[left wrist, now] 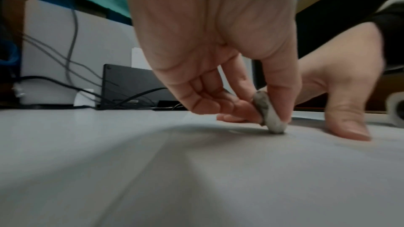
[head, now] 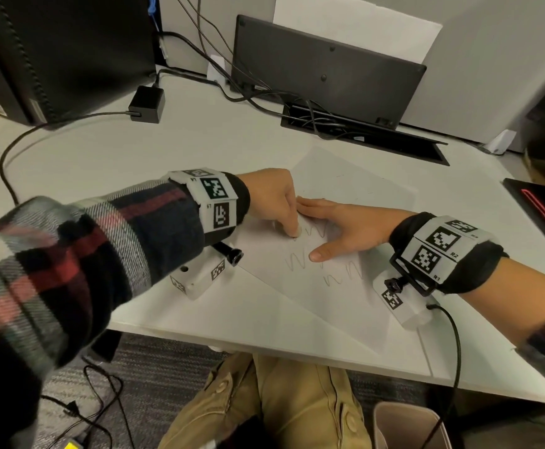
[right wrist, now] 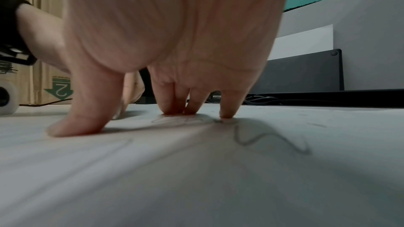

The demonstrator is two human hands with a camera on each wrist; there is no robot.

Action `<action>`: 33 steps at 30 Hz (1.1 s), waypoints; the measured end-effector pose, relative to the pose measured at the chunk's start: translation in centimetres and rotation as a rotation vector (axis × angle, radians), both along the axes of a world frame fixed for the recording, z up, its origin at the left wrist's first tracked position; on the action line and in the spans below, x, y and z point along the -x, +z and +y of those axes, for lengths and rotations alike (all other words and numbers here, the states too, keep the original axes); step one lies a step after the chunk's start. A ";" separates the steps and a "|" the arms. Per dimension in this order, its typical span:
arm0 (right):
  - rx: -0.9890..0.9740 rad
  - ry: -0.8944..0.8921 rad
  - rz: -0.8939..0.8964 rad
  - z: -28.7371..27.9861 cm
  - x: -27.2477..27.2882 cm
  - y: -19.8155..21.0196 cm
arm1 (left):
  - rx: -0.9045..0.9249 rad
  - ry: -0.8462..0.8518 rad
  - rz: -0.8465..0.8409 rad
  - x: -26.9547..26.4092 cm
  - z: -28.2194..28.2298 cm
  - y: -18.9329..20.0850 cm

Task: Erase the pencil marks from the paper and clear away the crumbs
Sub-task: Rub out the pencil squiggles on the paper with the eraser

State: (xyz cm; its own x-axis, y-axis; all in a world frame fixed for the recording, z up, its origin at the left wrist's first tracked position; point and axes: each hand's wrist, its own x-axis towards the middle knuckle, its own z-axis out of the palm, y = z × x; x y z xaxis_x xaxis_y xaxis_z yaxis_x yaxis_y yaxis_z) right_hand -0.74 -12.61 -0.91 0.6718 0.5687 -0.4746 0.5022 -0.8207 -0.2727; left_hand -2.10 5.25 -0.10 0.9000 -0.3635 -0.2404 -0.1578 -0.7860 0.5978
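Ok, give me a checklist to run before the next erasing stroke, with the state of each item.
1. Eraser pinched firmly in the left hand: ok.
2. Eraser tip touching the paper: ok.
3. Right hand pressing the paper flat, fingers spread: ok.
4. Right thumb clear of the eraser's path: ok, it lies apart.
5. Pencil marks left to erase: not ok, several squiggles remain.
6. Crumbs on the sheet: cannot tell, too small to see.

The paper (head: 329,196) lies on the tabletop (head: 102,150); the left hand (head: 272,197) holds the eraser (left wrist: 269,115) on the paper, left of the right hand (head: 345,228); pencil marks (head: 342,273) lie nearer the tabletop's front edge
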 end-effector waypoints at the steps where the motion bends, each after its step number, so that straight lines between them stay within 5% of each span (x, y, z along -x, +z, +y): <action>1: 0.007 0.001 -0.009 0.0 0.0 0.0 | 0.005 0.033 -0.016 -0.2 0.2 0.1; 29: -0.027 0.005 0.003 0.0 -0.2 -0.1 | -0.075 -0.104 -0.013 0.8 -1.0 0.1; 33: -0.018 0.001 -0.003 0.1 -0.1 -0.1 | -0.028 -0.001 -0.094 -0.2 0.4 0.4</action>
